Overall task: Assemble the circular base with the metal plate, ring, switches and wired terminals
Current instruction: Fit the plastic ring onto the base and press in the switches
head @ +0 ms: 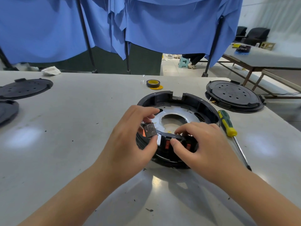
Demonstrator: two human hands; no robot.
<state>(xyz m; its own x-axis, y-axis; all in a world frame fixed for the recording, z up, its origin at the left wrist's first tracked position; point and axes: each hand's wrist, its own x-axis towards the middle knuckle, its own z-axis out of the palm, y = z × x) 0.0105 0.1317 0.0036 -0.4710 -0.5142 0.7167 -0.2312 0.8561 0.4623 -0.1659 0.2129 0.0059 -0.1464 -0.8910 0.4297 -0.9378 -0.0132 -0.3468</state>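
Note:
The black circular base [192, 101] lies on the table in front of me, with a silver metal plate [177, 112] with a round central hole inside it. My left hand [130, 137] pinches a small black rocker switch [149, 130] just above the base's near-left rim. My right hand [200, 142] grips the near wall of the base, thumb on the outside, fingers inside. Red switches [167, 144] sit in that near wall, partly hidden by my fingers. No wires are visible.
A green and yellow screwdriver [228, 124] lies right of the base. A black perforated lid [232, 95] sits far right, two more black lids [24, 88] far left. A roll of black tape [153, 83] stands behind the base. Blue curtains hang beyond the table.

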